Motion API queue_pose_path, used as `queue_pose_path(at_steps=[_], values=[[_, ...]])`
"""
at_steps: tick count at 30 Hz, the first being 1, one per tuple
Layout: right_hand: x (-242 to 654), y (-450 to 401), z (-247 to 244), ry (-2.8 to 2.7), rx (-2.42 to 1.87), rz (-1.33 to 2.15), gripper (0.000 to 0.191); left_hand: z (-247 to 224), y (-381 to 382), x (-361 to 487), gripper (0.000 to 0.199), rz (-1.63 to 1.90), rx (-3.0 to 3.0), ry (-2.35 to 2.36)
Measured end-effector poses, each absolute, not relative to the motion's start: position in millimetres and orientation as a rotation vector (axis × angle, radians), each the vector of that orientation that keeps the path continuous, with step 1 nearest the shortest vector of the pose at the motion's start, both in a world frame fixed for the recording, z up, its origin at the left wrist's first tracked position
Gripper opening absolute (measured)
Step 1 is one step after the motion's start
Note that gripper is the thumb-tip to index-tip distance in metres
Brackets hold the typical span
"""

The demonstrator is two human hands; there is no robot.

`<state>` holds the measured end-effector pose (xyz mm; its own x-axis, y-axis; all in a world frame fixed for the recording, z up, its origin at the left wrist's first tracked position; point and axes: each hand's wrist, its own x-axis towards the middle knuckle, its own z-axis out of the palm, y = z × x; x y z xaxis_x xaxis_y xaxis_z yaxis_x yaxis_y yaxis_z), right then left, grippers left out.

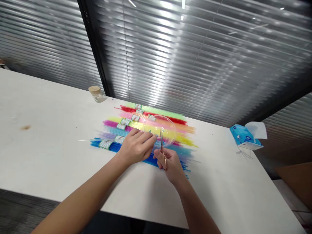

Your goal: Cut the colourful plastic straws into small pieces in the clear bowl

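Beside the clear plastic bowl, the right hand clasps stiff, probably light scissors by their finger loops, the surest hold; the left hand's grip I cannot tell.

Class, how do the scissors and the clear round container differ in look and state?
Shape: the scissors are long and narrow; the container is round. Look: the scissors are metallic with coppery handles; the container is see-through. State: the scissors are in the right hand; the container lies over the coloured sticks.

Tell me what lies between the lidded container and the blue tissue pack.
Coloured straws, mainly green and red, with white tabletop either side; the head view shows it.
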<state>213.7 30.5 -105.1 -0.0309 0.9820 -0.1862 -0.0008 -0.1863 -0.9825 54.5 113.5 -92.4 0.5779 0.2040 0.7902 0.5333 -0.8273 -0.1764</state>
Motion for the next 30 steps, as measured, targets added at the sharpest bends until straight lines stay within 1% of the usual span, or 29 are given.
queue_pose_path(at_steps=[16,21,26,30], values=[[211.8,29.7,-101.4,-1.111,-1.271,1.386,0.061,-89.0,112.2,55.5,0.012,-1.169,-2.385,-0.556],[212.0,29.4,-102.4,-1.091,-1.276,1.403,0.059,-88.7,111.3,55.9,0.013,-1.174,-2.377,-0.558],[211.7,28.8,-100.0,-1.087,-1.260,1.401,0.062,-87.4,110.1,57.2,0.014,-1.195,-2.375,-0.537],[211.6,27.9,-99.3,-1.073,-1.242,1.398,0.064,-86.5,109.0,58.1,0.012,-1.211,-2.342,-0.529]])
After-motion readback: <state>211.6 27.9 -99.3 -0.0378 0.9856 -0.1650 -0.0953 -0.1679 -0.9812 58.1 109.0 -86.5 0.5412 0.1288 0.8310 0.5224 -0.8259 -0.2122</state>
